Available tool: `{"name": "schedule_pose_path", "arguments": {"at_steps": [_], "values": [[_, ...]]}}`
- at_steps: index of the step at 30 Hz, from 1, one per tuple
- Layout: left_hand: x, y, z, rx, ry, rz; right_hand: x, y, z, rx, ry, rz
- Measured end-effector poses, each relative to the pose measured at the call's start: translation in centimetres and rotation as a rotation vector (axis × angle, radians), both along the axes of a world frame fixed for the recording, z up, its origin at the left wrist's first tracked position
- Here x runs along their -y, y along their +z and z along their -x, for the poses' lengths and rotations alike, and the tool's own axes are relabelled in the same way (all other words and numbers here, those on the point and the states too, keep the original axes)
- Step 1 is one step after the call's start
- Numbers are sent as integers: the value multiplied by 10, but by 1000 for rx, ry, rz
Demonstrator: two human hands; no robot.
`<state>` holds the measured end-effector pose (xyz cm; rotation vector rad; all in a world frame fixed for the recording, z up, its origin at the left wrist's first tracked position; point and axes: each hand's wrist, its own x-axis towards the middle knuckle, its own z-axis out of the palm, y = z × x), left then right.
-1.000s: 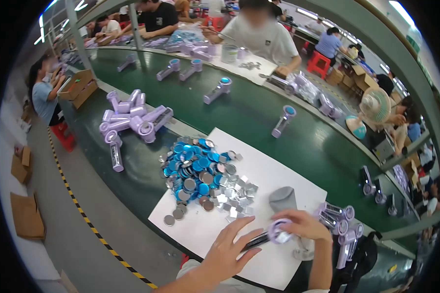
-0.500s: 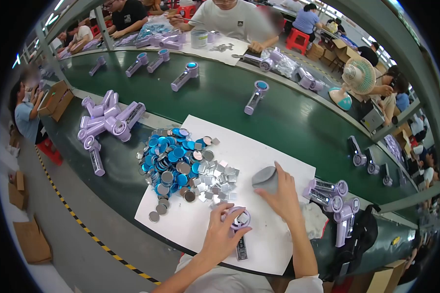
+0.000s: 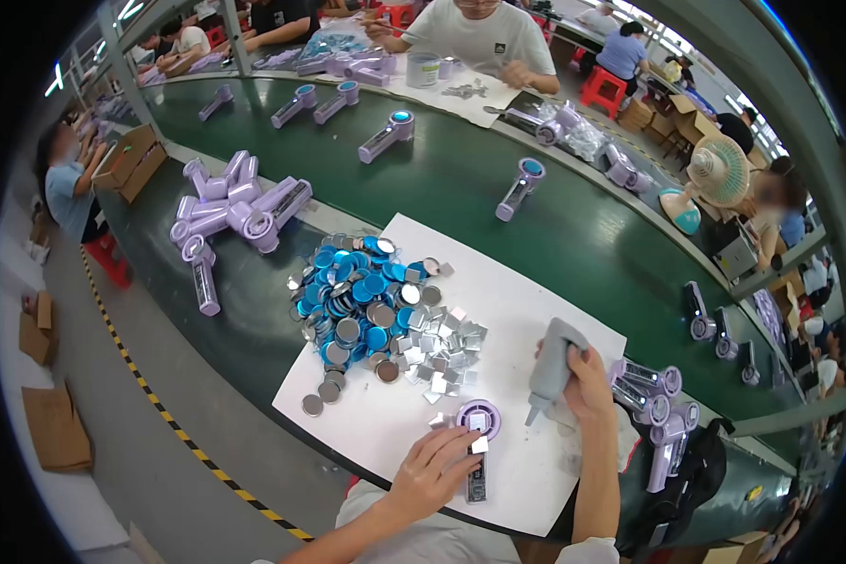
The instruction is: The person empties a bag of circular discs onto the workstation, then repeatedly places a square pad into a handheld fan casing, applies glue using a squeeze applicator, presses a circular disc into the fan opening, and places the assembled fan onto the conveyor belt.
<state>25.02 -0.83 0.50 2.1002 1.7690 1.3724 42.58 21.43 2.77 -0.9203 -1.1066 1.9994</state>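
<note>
The person's left hand (image 3: pixel 434 475) bends its fingers together over a lavender fan housing (image 3: pixel 477 481), which lies on a white sheet (image 3: pixel 512 291) with its handle toward the wearer. A small silver square (image 3: pixel 480 446) shows at the fingertips; whether it is pinched cannot be told. The housing looks like light, stiff, glossy plastic, perhaps slippery, best held by its handle or round rim, clear of the dark exposed insides. The right hand (image 3: pixel 587 381) is wrapped around a gray squeeze bottle (image 3: pixel 551 362), nozzle tilted down; it is probably soft and light, suited to a mid-body grip.

Loose silver squares (image 3: pixel 446 352) and heaped blue-and-silver discs (image 3: pixel 352 301) crowd the left side, while stacked housings (image 3: pixel 669 381) and a black bag (image 3: pixel 703 479) limit room on the right. Beyond runs a green conveyor belt (image 3: pixel 451 179), with a co-worker (image 3: pixel 489 42) seated across it.
</note>
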Motion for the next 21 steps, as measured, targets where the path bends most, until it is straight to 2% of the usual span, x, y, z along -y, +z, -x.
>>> {"name": "schedule_pose_path", "arguments": {"at_steps": [2,3,6,9,12,13,16,21], "values": [[4,4,-1,20,-3,12,5,-1,5,-196,-77,23],[5,5,-2,29,-11,16,6,0,10,-183,-147,17],[12,-6,3,203,199,38,1,17,24,-599,-227,380],[4,0,21,131,376,288,13,53,41,-648,-234,441],[-4,-7,27,25,320,274,27,54,44,-585,-104,290],[-5,-8,29,24,295,268,37,54,48,-528,-158,221],[-7,-13,35,138,258,222,54,53,54,-432,-97,-45],[-14,9,30,623,271,271,60,48,57,-304,11,-256]]}}
